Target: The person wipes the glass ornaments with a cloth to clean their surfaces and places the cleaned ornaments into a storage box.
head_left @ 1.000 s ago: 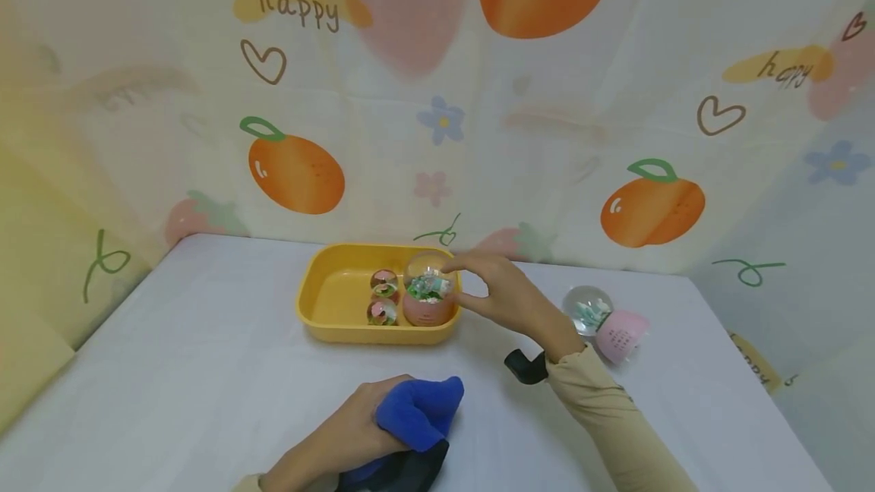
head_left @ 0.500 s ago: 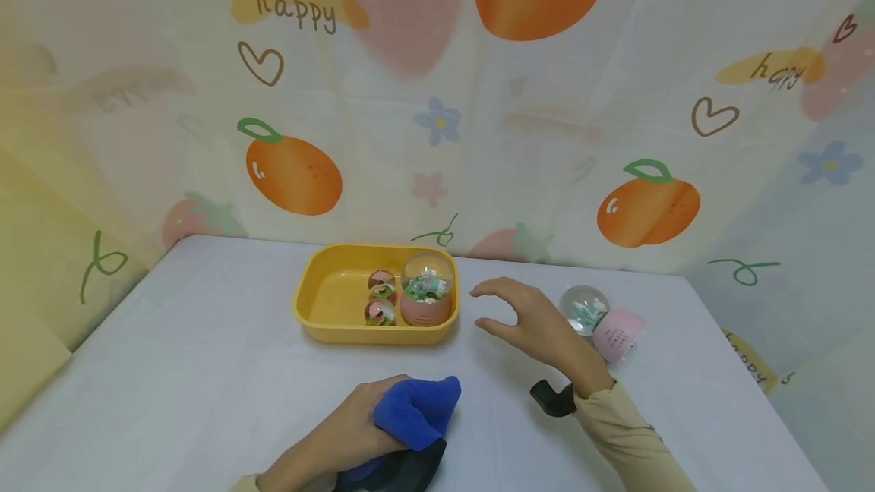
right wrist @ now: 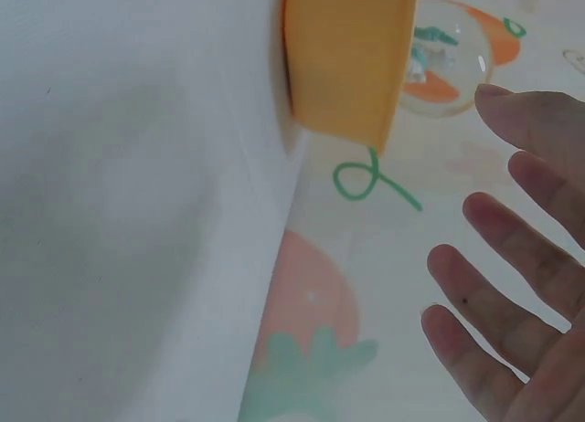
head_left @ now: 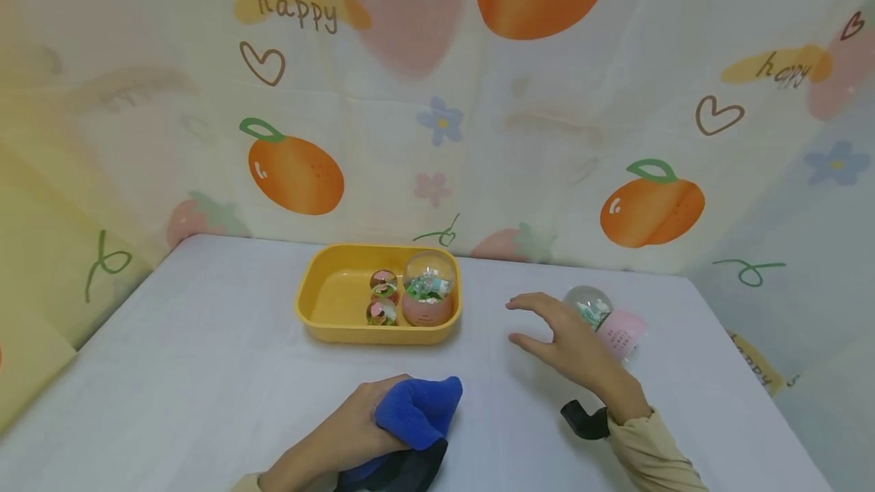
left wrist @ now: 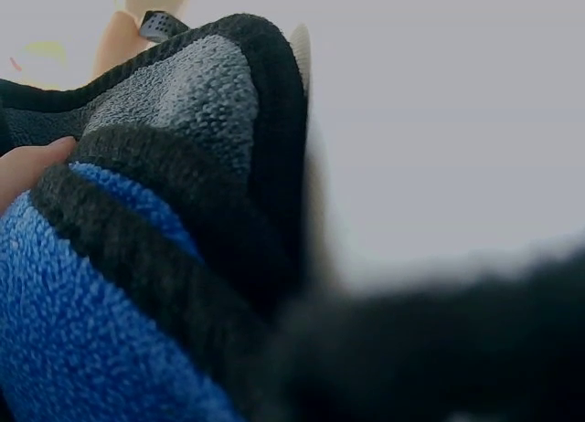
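My left hand point(head_left: 362, 425) grips a bunched blue cloth point(head_left: 420, 408) with dark edging, low in the middle of the head view; in the left wrist view the cloth point(left wrist: 82, 321) shows its black border and grey underside. My right hand point(head_left: 570, 344) is held over the table with fingers spread and nothing in them. Behind it, partly covered, a snow globe with a pink base point(head_left: 620, 334) lies on its side. Another pink-based snow globe point(head_left: 428, 298) stands upright at the right end of the yellow tray point(head_left: 379, 335), beside two small glass balls point(head_left: 381, 313).
A white-covered table point(head_left: 205, 370) holds everything. Close behind it hangs a fruit-printed cloth backdrop point(head_left: 383, 127), and a yellow panel point(head_left: 41, 310) borders the left side. In the right wrist view the tray's side wall point(right wrist: 347, 57) rises ahead of the fingers.
My right hand has let go of the upright snow globe in the tray and drawn back to the right, toward the lying globe. The left hand and its cloth have stayed put.
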Demonstrator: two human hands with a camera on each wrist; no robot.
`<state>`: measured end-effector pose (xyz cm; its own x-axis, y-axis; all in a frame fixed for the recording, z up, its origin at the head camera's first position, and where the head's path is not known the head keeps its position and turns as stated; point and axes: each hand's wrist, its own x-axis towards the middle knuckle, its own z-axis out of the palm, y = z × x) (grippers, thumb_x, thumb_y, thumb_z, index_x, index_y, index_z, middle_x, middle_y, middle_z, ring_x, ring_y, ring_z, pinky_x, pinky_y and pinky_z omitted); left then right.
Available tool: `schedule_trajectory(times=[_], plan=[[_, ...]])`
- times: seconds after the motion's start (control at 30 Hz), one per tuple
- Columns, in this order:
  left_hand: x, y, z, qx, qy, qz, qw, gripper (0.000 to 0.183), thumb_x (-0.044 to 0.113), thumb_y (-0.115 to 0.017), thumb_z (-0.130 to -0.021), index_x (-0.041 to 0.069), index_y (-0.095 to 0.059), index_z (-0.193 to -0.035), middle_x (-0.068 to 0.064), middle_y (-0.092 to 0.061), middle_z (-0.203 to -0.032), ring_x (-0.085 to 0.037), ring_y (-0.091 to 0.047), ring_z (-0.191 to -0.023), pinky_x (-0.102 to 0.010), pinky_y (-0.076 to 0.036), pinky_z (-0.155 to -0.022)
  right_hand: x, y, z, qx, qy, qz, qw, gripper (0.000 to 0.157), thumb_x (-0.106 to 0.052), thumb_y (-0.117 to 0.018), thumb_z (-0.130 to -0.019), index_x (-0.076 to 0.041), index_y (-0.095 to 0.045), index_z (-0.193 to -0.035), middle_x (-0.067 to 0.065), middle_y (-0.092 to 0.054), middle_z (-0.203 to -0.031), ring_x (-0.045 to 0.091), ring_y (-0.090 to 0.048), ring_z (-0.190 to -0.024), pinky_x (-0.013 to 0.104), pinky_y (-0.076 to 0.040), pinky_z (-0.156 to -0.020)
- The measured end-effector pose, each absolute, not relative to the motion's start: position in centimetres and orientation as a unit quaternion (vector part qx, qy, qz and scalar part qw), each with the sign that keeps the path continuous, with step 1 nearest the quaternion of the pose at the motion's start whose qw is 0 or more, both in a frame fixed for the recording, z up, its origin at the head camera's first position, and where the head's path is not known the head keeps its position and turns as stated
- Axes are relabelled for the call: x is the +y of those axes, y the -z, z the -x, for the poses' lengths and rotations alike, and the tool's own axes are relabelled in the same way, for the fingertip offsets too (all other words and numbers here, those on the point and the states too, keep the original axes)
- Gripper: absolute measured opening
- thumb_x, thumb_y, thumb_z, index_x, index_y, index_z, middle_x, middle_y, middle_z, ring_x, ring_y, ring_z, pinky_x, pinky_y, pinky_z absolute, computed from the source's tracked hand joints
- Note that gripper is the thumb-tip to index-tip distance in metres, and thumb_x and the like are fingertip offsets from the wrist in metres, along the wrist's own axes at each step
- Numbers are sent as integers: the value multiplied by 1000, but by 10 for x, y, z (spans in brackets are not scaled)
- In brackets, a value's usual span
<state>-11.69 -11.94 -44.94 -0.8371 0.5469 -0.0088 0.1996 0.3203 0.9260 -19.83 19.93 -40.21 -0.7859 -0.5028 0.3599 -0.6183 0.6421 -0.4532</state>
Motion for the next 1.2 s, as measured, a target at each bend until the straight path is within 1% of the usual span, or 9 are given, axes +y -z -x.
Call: schedule_trajectory(times=[0.27, 0.53, 0.57, 0.67, 0.8, 0.87, 0.93, 1.07, 1.2], plan=[[-119, 449, 117, 797, -533, -228, 171, 34, 31, -77, -84, 25, -63, -115, 9, -71, -107, -8, -64, -96, -25, -49, -87, 226, 400, 202, -920, -266, -269, 99, 42, -14, -79, -83, -11, -65, -123, 7, -66, -127, 29, -58, -121, 49, -47, -101], [-120, 448, 117, 800, -529, -230, 167, 35, 31, -77, -84, 25, -62, -116, 9, -70, -108, -8, -64, -96, -25, -50, -87, 258, 394, 211, -938, -250, -218, 100, 48, -9, -82, -79, -1, -63, -122, 20, -60, -130, 41, -54, -121, 58, -42, -102], [-120, 448, 118, 800, -528, -230, 168, 35, 31, -76, -84, 25, -62, -116, 9, -71, -108, -8, -64, -96, -25, -50, -87, 261, 394, 212, -940, -248, -211, 97, 49, -9, -82, -78, 0, -63, -122, 20, -60, -130, 41, -55, -120, 58, -42, -101], [-120, 448, 118, 799, -528, -230, 171, 35, 31, -76, -85, 24, -62, -116, 8, -70, -108, -8, -64, -96, -25, -50, -87, 271, 395, 215, -948, -243, -191, 83, 51, -10, -82, -78, 0, -62, -124, 24, -57, -132, 37, -62, -99, 58, -44, -99], [-120, 448, 118, 800, -527, -228, 172, 36, 31, -76, -84, 24, -62, -116, 8, -70, -109, -8, -64, -96, -25, -50, -87, 281, 396, 218, -952, -238, -179, 63, 55, -13, -82, -78, 2, -59, -127, 28, -51, -136, 41, -59, -104, 63, -41, -101], [-120, 448, 118, 802, -525, -228, 171, 36, 31, -76, -84, 24, -62, -117, 9, -70, -109, -8, -64, -96, -25, -50, -87, 285, 398, 219, -955, -239, -169, 52, 59, -13, -82, -79, 2, -57, -129, 29, -49, -137, 45, -50, -120, 65, -39, -103], [-120, 448, 118, 803, -524, -228, 171, 36, 32, -76, -84, 25, -62, -117, 9, -70, -109, -8, -64, -97, -25, -50, -88, 287, 400, 220, -957, -244, -151, 37, 64, -12, -81, -79, 4, -53, -133, 30, -47, -139, 47, -45, -126, 65, -37, -105], [-120, 447, 118, 802, -525, -229, 171, 37, 32, -76, -85, 24, -62, -118, 9, -70, -110, -8, -64, -98, -26, -50, -88, 289, 403, 220, -964, -238, -114, 18, 75, -14, -82, -77, 7, -44, -139, 33, -49, -136, 48, -47, -122, 66, -38, -102], [-120, 447, 118, 802, -525, -228, 170, 37, 32, -76, -85, 24, -62, -118, 9, -70, -111, -8, -64, -98, -26, -50, -89, 288, 407, 219, -977, -196, -83, 16, 84, -23, -84, -75, 5, -40, -141, 34, -57, -127, 47, -57, -111, 64, -46, -92]])
